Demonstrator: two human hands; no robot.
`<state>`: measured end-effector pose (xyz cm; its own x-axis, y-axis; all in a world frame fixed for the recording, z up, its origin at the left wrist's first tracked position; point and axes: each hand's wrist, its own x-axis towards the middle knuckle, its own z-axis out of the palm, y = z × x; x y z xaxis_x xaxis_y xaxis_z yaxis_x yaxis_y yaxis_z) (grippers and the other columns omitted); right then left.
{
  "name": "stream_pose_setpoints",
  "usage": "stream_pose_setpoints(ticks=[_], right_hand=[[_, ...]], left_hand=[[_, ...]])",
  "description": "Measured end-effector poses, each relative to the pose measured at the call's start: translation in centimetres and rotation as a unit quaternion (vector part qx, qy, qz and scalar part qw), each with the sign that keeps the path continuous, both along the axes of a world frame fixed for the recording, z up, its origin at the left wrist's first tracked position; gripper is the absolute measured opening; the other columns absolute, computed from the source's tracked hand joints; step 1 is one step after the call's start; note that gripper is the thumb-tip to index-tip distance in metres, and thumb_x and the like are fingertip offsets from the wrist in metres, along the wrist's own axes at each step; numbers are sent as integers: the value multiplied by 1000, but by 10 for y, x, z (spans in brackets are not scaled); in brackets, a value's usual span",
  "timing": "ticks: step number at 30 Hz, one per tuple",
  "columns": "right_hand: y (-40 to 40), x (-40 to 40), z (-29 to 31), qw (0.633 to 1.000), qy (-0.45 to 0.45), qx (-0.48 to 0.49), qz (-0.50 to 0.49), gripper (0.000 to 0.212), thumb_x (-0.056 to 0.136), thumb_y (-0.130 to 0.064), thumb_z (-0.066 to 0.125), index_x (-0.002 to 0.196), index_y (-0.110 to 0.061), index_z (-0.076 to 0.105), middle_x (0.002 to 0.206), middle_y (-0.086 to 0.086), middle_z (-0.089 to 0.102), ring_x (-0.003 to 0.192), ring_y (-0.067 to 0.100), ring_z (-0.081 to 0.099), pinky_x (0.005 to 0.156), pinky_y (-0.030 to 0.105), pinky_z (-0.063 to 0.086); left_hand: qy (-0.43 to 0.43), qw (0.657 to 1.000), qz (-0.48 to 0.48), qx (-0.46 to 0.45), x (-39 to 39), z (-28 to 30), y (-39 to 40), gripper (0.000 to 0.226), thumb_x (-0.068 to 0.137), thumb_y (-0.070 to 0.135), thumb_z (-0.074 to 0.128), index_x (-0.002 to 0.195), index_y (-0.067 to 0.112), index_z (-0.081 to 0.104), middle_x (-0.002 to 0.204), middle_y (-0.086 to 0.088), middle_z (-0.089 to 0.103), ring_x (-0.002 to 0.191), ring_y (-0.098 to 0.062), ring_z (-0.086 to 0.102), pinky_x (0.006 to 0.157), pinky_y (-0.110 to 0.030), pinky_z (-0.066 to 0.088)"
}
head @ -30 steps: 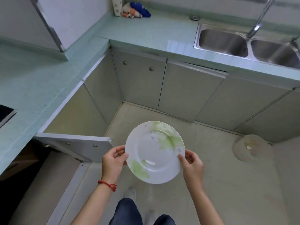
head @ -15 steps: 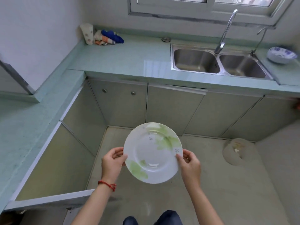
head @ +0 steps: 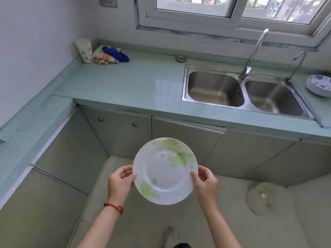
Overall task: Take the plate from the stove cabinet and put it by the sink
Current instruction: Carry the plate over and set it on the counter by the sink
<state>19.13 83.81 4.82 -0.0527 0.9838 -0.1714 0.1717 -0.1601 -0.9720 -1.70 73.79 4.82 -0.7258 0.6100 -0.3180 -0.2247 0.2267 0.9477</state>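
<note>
- Both hands' fingers clamped on plate (head: 165, 171) rim: left hand (head: 120, 183), right hand (head: 206, 183).
- Bare bench (head: 129, 85) left of sink (head: 214, 88) lies far, slightly left; I'd reach fwd.

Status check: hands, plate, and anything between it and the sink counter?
Left hand and right hand both gripping plate by opposite rims. Plate held over the floor, short of the countertop. Counter left of sink bare; no obstruction visible.
</note>
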Motion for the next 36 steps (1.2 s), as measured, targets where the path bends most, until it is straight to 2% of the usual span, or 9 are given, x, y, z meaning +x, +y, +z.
stream_pose_setpoints(ticks=[4,8,12,15,18,26,30,34,36], right_hand=[[53,0,7,1000,-2,1,18,17,79,-12,65,86,-28,62,86,-9,69,72,-3,63,58,12,50],[94,-9,10,1000,4,7,23,16,79,-10,65,85,-25,62,84,-7,68,69,-4,63,56,8,48],[132,-29,7,1000,2,-1,27,13,79,-12,66,90,-18,65,82,-5,68,67,-2,63,61,27,55],[161,-49,4,1000,0,7,27,13,80,-11,66,89,-21,64,83,-7,68,69,-4,63,58,11,50],[192,-73,1,1000,-7,6,22,17,80,-11,66,85,-26,62,83,-9,68,70,-4,63,59,8,50],[274,-154,-3,999,-33,-22,-21,11,79,-12,66,88,-19,64,79,-7,67,72,13,62,66,27,51],[309,-191,-1,998,-47,-20,-35,11,80,-11,65,88,-18,64,80,-6,67,71,10,62,68,38,56],[337,-221,0,998,-50,-16,-42,21,79,-10,66,80,-30,60,79,-8,65,68,7,60,62,27,54],[350,-232,-2,997,-49,-21,-48,15,79,-10,66,83,-24,62,78,-8,65,65,6,59,55,17,50]], left_hand=[[2,1000,10,12,1,9,50,22,75,-9,61,82,12,65,80,-4,68,71,-14,63,46,-12,51],[15,1000,17,15,-6,14,90,21,75,-9,61,85,9,65,80,-3,67,71,-13,63,47,-13,52],[26,999,26,13,-25,15,127,21,75,-8,61,83,11,65,79,-3,67,70,-13,64,47,-13,52],[34,999,26,8,-46,12,156,25,74,-8,62,78,17,65,78,-2,68,71,-13,64,47,-13,52],[48,999,18,0,-72,8,189,28,73,-6,63,76,22,64,80,-2,68,75,-15,64,50,-17,54],[45,999,-12,-11,-155,7,287,23,74,-7,62,79,16,62,77,1,65,72,-13,61,46,-10,51],[55,998,-33,-25,-196,9,329,21,75,-8,60,85,9,62,75,2,63,71,-12,60,45,-8,49],[49,997,-41,-34,-224,8,362,20,75,-7,61,86,10,62,76,2,63,70,-12,60,43,-10,50],[44,997,-45,-35,-236,6,375,20,75,-7,61,86,10,62,76,2,63,70,-12,60,43,-11,51]])
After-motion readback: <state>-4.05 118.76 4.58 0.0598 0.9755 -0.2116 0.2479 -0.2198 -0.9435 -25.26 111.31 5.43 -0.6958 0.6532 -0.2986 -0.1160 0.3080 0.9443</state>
